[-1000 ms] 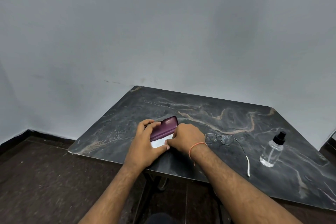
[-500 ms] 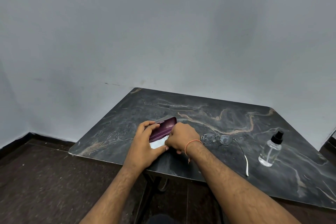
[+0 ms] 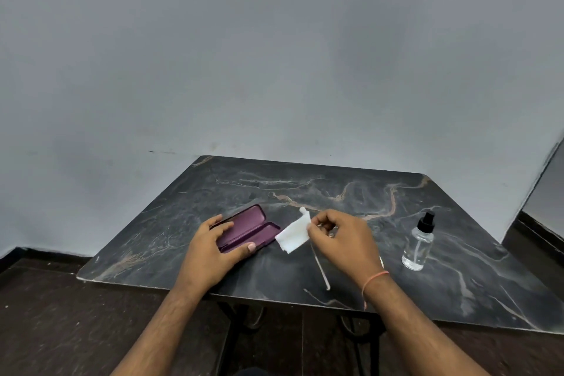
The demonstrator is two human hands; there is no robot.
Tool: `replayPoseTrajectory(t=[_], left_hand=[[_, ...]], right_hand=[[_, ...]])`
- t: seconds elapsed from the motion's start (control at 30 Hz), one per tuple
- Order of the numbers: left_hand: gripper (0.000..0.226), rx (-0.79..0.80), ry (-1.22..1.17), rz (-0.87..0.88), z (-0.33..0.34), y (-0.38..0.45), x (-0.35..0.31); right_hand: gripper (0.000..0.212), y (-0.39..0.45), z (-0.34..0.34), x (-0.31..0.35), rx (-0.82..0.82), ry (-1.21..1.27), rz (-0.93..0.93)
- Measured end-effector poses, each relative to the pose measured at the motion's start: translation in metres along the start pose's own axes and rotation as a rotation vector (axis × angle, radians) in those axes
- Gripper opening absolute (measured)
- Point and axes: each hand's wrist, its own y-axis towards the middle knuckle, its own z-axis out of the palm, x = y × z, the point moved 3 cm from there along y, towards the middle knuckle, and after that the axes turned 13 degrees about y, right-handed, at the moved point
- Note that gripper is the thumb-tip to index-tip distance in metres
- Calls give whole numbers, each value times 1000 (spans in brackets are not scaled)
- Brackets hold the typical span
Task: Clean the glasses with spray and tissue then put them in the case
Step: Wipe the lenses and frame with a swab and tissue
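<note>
From the head camera we judge the main risk to be our right hand [image 3: 341, 241], hovering over the mostly hidden glasses [image 3: 320, 265] on the table [image 3: 305, 180], knocking them or dropping the tissue [image 3: 294, 235], since its fingertips pinch only one edge. Our left hand [image 3: 210, 250] lies on the open case [image 3: 247, 230], fingers loosely spread, thumb on the near rim; the spray [image 3: 418, 244] stands well apart to the right.

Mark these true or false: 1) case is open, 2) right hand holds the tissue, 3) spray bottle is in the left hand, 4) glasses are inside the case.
1) True: the case lies open on the table.
2) True: the right hand pinches the tissue.
3) False: the left hand rests on the case; the spray bottle stands alone.
4) False: the glasses lie on the table, mostly hidden under the right hand.
</note>
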Motion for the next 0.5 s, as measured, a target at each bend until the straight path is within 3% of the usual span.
replayPoseTrajectory(t=[0.1,0.2,0.4,0.5], left_hand=[[88,2,51,-3,0,1,-2],[88,-101,205,2,-4,-1,-7],[43,-324,216,194,-8,-20,-38],[25,-184,33,327,3,-27,-77]], right_hand=[[7,-19,-25,-17,-115,-25,-109],[8,-36,-37,-28,-169,-63,-224],[8,-54,-43,-41,-238,-101,-369],[9,-53,-42,-44,-237,-107,-392]])
